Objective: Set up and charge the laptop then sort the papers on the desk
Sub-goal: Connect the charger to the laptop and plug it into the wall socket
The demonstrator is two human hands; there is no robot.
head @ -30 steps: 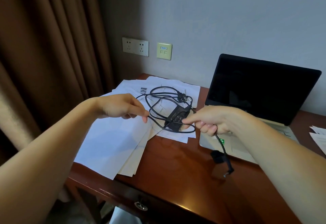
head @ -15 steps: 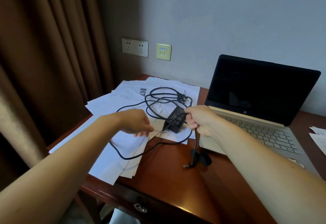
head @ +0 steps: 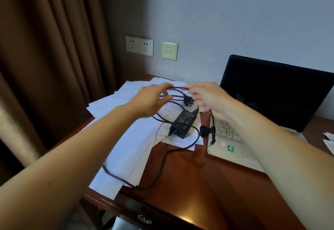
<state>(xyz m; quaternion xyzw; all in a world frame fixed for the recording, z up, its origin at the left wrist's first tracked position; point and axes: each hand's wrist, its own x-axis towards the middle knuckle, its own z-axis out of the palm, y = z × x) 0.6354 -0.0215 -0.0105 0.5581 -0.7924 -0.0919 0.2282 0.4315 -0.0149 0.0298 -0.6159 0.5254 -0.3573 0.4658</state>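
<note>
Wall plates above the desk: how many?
2: the white power socket plate, beside the curtain, and the yellowish data plate right of it. The laptop screen may hide others.

Left grip (head: 151, 99), right grip (head: 207, 97) bare — forearms (head: 75, 155) bare too.

A hotel-like room's work corner: wooden desk (head: 189, 175), brown curtain (head: 45, 67), wall sockets (head: 139, 46), open laptop (head: 271, 92).

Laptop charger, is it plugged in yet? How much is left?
Done: the laptop is open. In hand: left hand and right hand hold the charger cable. Left: its plug is loose, the wall socket is empty, and the papers lie unsorted.
</note>
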